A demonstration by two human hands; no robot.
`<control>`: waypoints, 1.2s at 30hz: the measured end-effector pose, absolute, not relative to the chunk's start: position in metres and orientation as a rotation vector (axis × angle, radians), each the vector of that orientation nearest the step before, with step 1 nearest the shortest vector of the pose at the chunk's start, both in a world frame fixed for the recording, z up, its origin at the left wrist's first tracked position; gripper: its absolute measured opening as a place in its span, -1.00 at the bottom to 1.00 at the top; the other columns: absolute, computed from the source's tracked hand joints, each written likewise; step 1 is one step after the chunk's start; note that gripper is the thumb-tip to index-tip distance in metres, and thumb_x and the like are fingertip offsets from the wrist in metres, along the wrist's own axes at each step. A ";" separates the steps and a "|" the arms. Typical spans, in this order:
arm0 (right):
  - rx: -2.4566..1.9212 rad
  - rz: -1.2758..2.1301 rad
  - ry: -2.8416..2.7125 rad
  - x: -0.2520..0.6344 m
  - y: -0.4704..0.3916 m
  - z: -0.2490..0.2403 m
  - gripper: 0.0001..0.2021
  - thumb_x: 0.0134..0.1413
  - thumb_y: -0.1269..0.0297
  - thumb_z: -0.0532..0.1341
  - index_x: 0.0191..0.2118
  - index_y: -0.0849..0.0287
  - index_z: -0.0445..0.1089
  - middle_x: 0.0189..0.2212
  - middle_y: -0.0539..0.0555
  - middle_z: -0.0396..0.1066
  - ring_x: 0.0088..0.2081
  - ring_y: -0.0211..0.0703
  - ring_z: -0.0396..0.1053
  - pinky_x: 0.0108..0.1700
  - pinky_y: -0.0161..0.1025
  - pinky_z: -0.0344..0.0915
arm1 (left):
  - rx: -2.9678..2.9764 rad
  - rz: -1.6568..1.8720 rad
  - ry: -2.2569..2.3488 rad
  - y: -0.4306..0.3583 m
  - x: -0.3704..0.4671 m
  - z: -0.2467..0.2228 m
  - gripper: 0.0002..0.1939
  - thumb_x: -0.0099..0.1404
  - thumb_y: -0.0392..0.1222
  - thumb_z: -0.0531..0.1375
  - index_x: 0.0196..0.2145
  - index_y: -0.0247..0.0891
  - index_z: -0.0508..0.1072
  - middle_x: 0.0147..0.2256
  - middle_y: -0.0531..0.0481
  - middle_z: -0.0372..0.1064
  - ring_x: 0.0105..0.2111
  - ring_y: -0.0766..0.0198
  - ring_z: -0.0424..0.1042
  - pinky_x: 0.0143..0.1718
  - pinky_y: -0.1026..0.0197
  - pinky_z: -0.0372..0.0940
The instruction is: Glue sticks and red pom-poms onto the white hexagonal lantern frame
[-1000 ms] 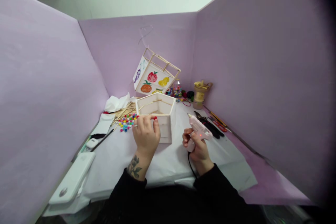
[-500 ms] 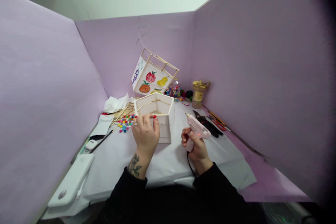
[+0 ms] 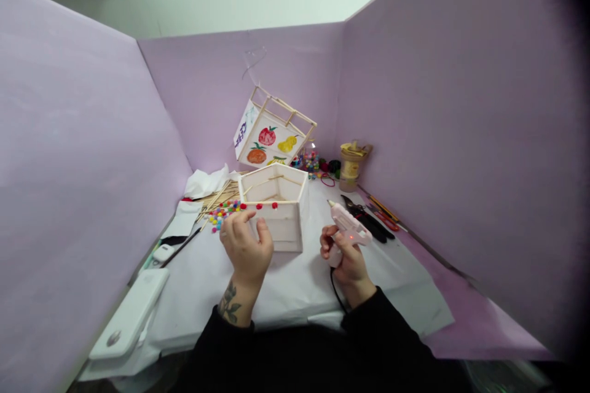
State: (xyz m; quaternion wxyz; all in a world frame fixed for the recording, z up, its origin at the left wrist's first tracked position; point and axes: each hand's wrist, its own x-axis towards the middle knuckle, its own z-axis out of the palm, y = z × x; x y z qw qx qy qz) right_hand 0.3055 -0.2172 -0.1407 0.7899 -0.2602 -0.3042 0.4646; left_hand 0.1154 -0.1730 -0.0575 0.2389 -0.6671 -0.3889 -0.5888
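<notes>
A pale pink hot glue gun (image 3: 346,225) with a small red light is gripped in my right hand (image 3: 346,258), its nozzle pointing up and left. My left hand (image 3: 246,244) hovers just in front of a white-panelled, stick-framed lantern (image 3: 286,221), thumb and fingers apart with nothing between them. Along the lantern's front top edge sit three small red pompoms (image 3: 259,206), spaced apart. Loose coloured pompoms (image 3: 220,216) lie in a heap left of the lantern, partly hidden behind my left hand.
Behind stands a tilted lantern with painted fruit (image 3: 271,135). Wooden sticks (image 3: 216,195) and white paper (image 3: 206,181) lie at left. Black-handled pliers (image 3: 369,221), a twine spool (image 3: 350,163) and pencils lie at right. A white elongated device (image 3: 131,313) is at front left. Lilac walls enclose three sides.
My left hand has come off the lantern's top edge, moving down and left, and its fingers have opened. A red pompom stays on the edge. My right hand holds nearly still.
</notes>
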 end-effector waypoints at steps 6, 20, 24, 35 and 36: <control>-0.572 0.988 -0.665 0.305 -0.217 -0.140 -0.74 -0.06 0.05 0.42 -0.38 0.14 0.48 -0.40 0.00 0.32 -0.51 -0.31 0.23 -0.59 -0.38 0.19 | -1.845 -1.483 -1.127 -0.165 0.121 -0.065 -0.85 0.37 -0.18 0.24 -0.16 -0.23 0.59 -0.26 -0.13 0.35 -0.22 0.09 0.37 -0.06 0.03 0.20; -0.599 0.973 -0.674 0.305 -0.219 -0.140 -0.73 -0.06 0.04 0.43 -0.39 0.13 0.49 -0.42 0.00 0.32 -0.53 -0.31 0.23 -0.60 -0.37 0.19 | -1.851 -1.452 -1.087 -0.155 0.132 -0.059 -0.83 0.39 -0.15 0.24 -0.19 -0.17 0.65 -0.31 -0.12 0.37 -0.27 0.11 0.33 -0.09 0.06 0.17; -0.608 0.965 -0.665 0.305 -0.218 -0.140 -0.73 -0.06 0.04 0.43 -0.38 0.13 0.49 -0.42 0.00 0.33 -0.52 -0.30 0.23 -0.60 -0.37 0.20 | -1.855 -1.459 -1.101 -0.156 0.134 -0.063 -0.83 0.38 -0.13 0.25 -0.18 -0.17 0.66 -0.30 -0.13 0.38 -0.27 0.13 0.35 -0.08 0.05 0.20; -0.621 0.990 -0.591 0.308 -0.216 -0.147 -0.71 -0.12 0.05 0.47 -0.34 0.11 0.50 -0.41 -0.01 0.36 -0.52 -0.31 0.26 -0.57 -0.36 0.22 | -1.806 -1.750 -1.830 -0.086 0.023 -0.074 -0.64 0.40 -0.12 0.02 -0.13 -0.36 0.55 -0.20 -0.21 0.44 -0.23 0.12 0.41 -0.15 0.10 0.35; -0.625 0.994 -0.587 0.308 -0.216 -0.147 -0.71 -0.12 0.06 0.48 -0.33 0.10 0.50 -0.41 -0.01 0.36 -0.52 -0.30 0.27 -0.57 -0.36 0.22 | -1.910 -1.673 -1.896 -0.076 0.014 -0.080 -0.70 0.34 -0.15 0.08 -0.23 -0.34 0.57 -0.29 -0.15 0.48 -0.33 0.15 0.42 -0.24 0.14 0.36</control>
